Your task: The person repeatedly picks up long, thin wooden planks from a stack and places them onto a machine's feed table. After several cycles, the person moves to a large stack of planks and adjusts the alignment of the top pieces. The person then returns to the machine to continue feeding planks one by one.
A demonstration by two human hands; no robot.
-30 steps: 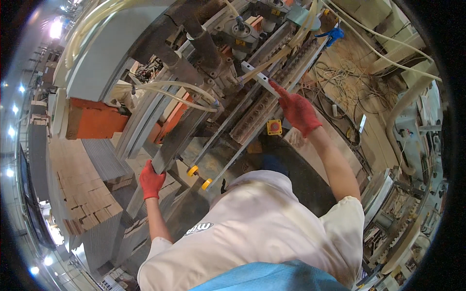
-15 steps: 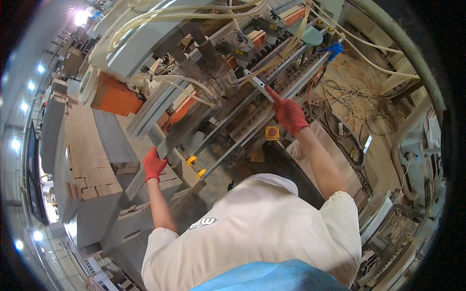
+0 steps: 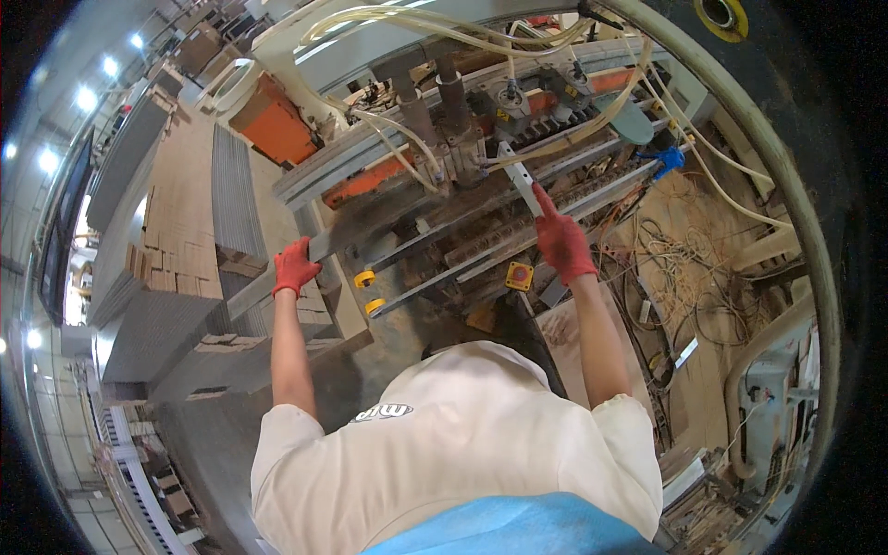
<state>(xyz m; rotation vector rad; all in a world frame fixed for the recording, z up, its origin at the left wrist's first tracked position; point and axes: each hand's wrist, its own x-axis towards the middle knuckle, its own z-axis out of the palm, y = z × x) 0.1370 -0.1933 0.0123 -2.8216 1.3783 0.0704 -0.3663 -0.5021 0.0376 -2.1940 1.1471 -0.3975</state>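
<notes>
Both my hands wear red gloves. My left hand is closed round a long, narrow grey board. That board runs past the hand toward a machine head with upright cylinders and clear hoses. On the other side, my right hand closes over the near end of a pale metal bar with holes, its index finger stretched along it. The remaining fingers are partly hidden. Between the hands lie metal rails with yellow end rollers. A red button on a yellow box sits beside my right hand.
Stacked grey boards stand at the left. An orange-sided machine part is behind them. Tangled hoses and cables lie in sawdust at the right. A blue clamp-like part sits on the far rail end. A thick curved tube arches along the right.
The view has shifted, so the machine and stacks sit further right. My left hand remains on the board and my right hand on the bar; both arms point more straight ahead.
</notes>
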